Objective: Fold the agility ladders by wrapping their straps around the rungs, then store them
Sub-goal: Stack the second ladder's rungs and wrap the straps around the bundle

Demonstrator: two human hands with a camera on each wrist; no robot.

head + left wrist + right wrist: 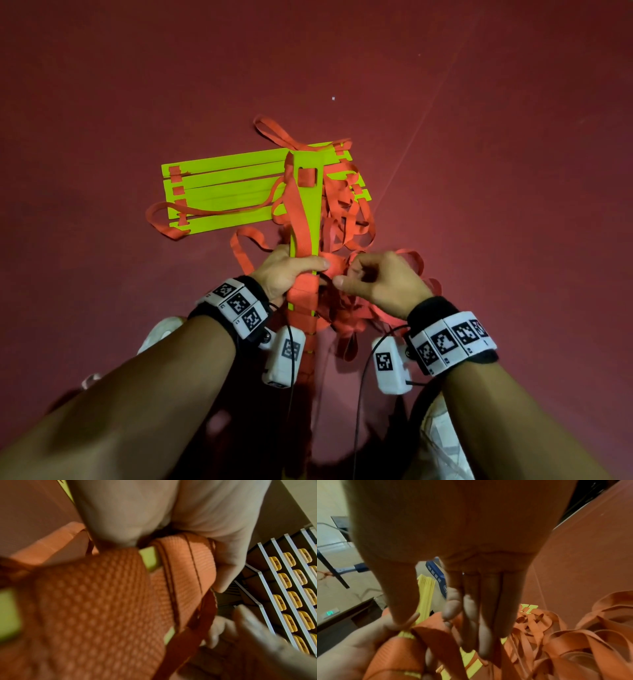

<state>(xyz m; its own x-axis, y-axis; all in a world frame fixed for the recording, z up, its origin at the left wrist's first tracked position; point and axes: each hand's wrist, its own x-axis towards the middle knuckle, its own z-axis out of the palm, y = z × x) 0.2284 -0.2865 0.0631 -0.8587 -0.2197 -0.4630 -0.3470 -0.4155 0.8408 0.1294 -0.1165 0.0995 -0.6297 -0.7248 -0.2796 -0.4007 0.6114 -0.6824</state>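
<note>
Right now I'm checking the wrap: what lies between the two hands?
In the head view, orange strap bunched over the held stack of green rungs fills the gap between the left hand and right hand.

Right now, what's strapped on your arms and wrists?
Both forearms are bare. Each wrist has a black band carrying white blocks with black square codes. A white box with a code hangs under each wrist, with thin black cables trailing down.

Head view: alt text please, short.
Two hands hold a stacked bundle of yellow-green rungs: the left hand grips it while the right hand pinches an orange strap beside it. More rungs lie on the red floor.
</note>
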